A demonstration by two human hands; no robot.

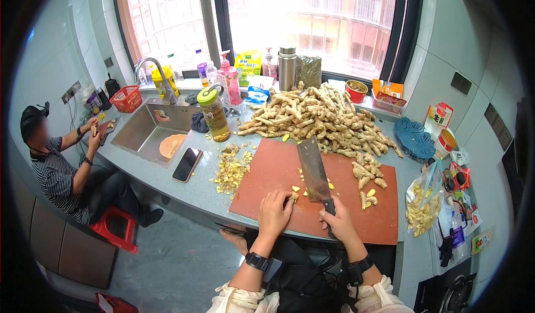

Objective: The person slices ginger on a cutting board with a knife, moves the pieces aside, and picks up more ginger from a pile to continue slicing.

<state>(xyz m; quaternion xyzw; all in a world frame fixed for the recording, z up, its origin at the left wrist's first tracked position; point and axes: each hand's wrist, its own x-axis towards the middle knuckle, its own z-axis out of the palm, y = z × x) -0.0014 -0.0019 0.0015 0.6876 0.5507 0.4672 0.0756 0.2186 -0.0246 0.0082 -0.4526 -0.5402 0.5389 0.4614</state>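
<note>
My left hand (275, 210) is closed on a piece of ginger (293, 196) at the left front of the reddish-brown cutting board (259, 171). In my right hand (339, 221) is the black handle of a cleaver (314, 171), its broad blade pointing away from me over the board. A few small cut bits lie around the blade. Several ginger roots (368, 170) sit on the board's right side. Behind the board rises a large heap of ginger (323, 115). To its left lies a pile of ginger scraps (229, 171).
A phone (187, 164), a lidded jar (214, 115) and a sink (134, 132) with a bowl (171, 145) are on the left. A seated person (61, 168) handles something by the far-left counter. On the right are a bag of ginger pieces (422, 207) and blue plates (414, 138).
</note>
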